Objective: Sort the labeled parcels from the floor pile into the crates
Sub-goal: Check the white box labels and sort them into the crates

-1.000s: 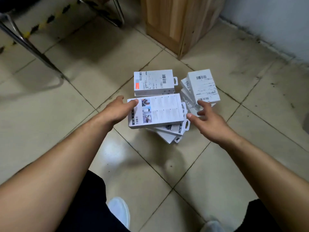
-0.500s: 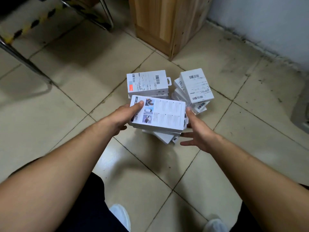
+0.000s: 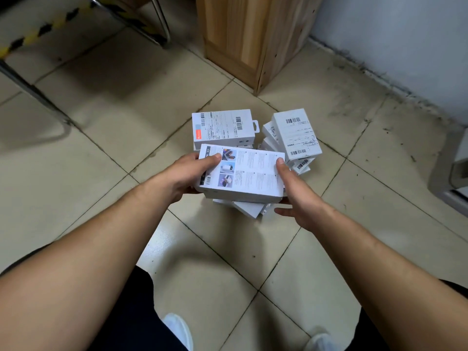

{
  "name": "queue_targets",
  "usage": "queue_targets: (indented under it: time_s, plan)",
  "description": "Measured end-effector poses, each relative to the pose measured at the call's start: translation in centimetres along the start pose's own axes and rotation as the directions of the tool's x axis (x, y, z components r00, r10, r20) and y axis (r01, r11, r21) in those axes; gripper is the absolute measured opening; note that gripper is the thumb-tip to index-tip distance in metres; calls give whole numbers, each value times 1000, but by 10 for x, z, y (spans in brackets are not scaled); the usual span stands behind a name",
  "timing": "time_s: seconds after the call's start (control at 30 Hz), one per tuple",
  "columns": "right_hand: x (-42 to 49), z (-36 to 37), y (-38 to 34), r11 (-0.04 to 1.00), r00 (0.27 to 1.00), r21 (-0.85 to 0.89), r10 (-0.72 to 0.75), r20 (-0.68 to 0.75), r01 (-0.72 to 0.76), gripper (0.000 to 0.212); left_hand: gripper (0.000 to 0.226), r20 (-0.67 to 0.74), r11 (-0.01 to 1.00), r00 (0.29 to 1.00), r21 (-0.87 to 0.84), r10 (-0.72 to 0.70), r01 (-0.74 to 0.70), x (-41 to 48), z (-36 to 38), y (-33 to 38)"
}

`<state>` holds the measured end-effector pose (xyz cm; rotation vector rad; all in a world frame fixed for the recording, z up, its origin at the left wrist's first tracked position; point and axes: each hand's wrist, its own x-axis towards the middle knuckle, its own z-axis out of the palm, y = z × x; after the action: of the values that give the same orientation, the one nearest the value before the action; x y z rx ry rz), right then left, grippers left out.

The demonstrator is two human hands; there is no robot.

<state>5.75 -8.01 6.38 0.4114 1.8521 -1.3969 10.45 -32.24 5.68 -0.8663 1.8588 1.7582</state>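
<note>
Parcel (image 3: pixel 243 173) now lifted off pile (image 3: pixel 222 127) at frame centre, left hand (image 3: pixel 188 173) and right hand (image 3: pixel 296 196) gripping its ends; keep level, check label.

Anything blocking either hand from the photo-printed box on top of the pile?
Nothing visible. The left hand and right hand grip the photo-printed box at its two ends, above the floor pile.

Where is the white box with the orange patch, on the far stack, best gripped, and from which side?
Probably from above, across its two short ends. The orange-patch box lies flat, label up, topmost on its stack, with both ends free; the picture-printed box hides its near long edge.
</note>
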Motion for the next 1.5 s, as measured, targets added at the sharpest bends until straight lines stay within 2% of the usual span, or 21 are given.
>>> queue_targets:
  time_s: [0.1,0.2,0.3,0.37,0.5,0.63,0.67,0.73,0.8,0.93,1.03,1.13,1.27,1.37,1.5]
  plan:
    - [-4,-7,-5,999,999,-13,-42,-27,42,50,34,3,1000,1000,-29,5,-5,-5,0,9]
    - [-8,-20,-13,994,996,74,-77,-41,80,53,32,-43,988,999,-153,7,-14,-11,-1,23]
    - [-12,-33,-20,973,990,184,-131,-48,138,40,30,-59,961,998,-274,28,-43,-16,-1,35]
    - [-14,-40,-22,966,980,173,-183,-71,193,27,32,-42,949,999,-311,34,-45,-18,2,40]
    - [-16,-56,-29,930,937,166,-298,-182,328,54,32,-12,913,999,-405,52,-52,-25,14,49]
    - [-20,-82,-39,883,894,233,-331,-303,407,72,35,-105,879,990,-456,98,-136,-28,16,61]
    - [-21,-90,-42,869,886,264,-324,-332,417,71,36,-150,871,984,-467,93,-153,-28,14,64]
    - [-24,-106,-45,841,880,329,-307,-363,429,56,37,-231,844,970,-504,75,-185,-28,11,65]
    - [-29,-117,-45,826,906,400,-283,-314,396,42,38,-260,825,962,-524,79,-210,-27,11,63]
    - [-43,-122,-44,824,967,509,-184,-175,249,47,40,-154,825,983,-540,96,-165,-29,30,54]
    - [-51,-119,-48,820,942,473,-224,-251,321,34,47,-65,831,992,-543,106,-124,-34,51,50]
    - [-54,-118,-53,814,926,460,-238,-293,355,33,43,-3,825,991,-553,135,-114,-40,64,50]
    - [-55,-121,-54,795,918,472,-265,-295,381,35,45,6,834,985,-533,171,-142,-46,69,50]
    - [-55,-119,-53,779,918,502,-242,-314,377,38,56,26,853,980,-498,197,-158,-48,68,50]
    - [-54,-116,-54,747,921,556,-202,-333,365,36,58,22,845,967,-490,255,-212,-49,70,50]
